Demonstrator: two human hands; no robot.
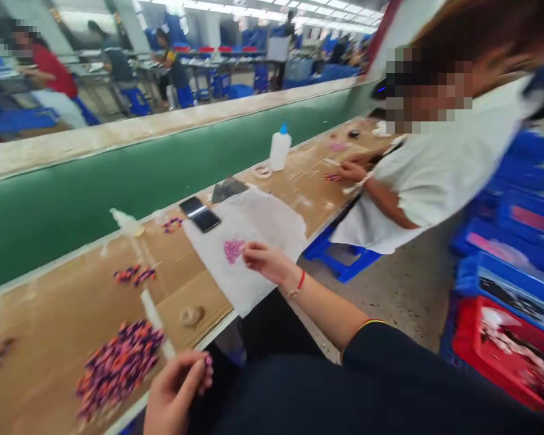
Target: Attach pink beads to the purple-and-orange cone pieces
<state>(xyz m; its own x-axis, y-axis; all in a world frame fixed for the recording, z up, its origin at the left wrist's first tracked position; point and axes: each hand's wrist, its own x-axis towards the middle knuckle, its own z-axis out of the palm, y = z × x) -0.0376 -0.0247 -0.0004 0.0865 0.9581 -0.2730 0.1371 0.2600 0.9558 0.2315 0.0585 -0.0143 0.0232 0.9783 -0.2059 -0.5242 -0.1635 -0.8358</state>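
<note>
My left hand [176,389] is at the table's front edge, fingers curled, with a small pink-purple piece [208,361] at the fingertips. Beside it lies a large heap of purple and orange pieces [120,365]. Over a white sheet [272,223], my right hand [267,263] has thumb and fingers pinched together. Whatever it may hold is too small to make out. Just left of those fingertips is a little pile of pink beads [233,250] on the sheet.
Along the table are a phone [200,214], a glue bottle [126,222], a white bottle with blue cap [280,150], tape [191,315] and small clusters of pieces [135,275]. A co-worker [435,163] sits at right. Blue and red bins [508,290] stand behind.
</note>
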